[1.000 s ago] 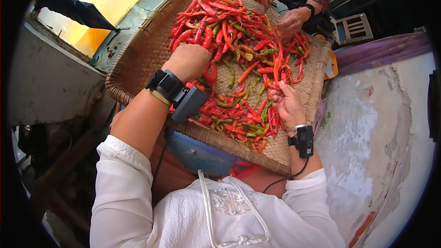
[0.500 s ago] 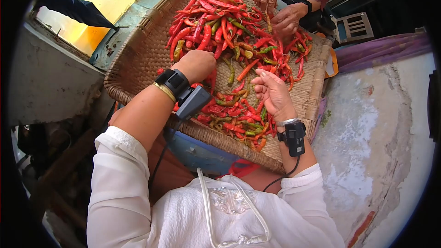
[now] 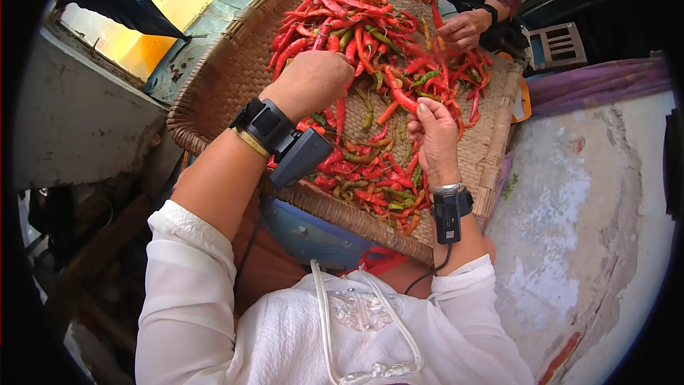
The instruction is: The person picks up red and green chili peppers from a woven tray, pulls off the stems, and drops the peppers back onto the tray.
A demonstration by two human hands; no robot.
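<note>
My right hand [image 3: 436,132] pinches the tip of a red chili pepper [image 3: 401,93] between thumb and fingers, above the basket. Over the left part of the pepper heap [image 3: 328,11], my left hand [image 3: 310,80] is curled with its back toward me. Its fingers are bent under and mostly hidden, so what they hold cannot be made out. Red, green and yellowish chili peppers lie around both hands. A smaller spread of peppers [image 3: 374,178] lies nearer to me in the woven basket [image 3: 214,96].
Across the basket, another person's hands [image 3: 463,28] hold a red pepper. A blue surface [image 3: 306,235] shows below the basket's near rim. To the right is a worn pale surface [image 3: 563,221] with purple cloth [image 3: 598,85]. A window [image 3: 149,18] stands at upper left.
My right hand has gone from having no visible pepper to pinching a red one. My left hand has shifted slightly up and right. The other person's hands now hold a red pepper.
</note>
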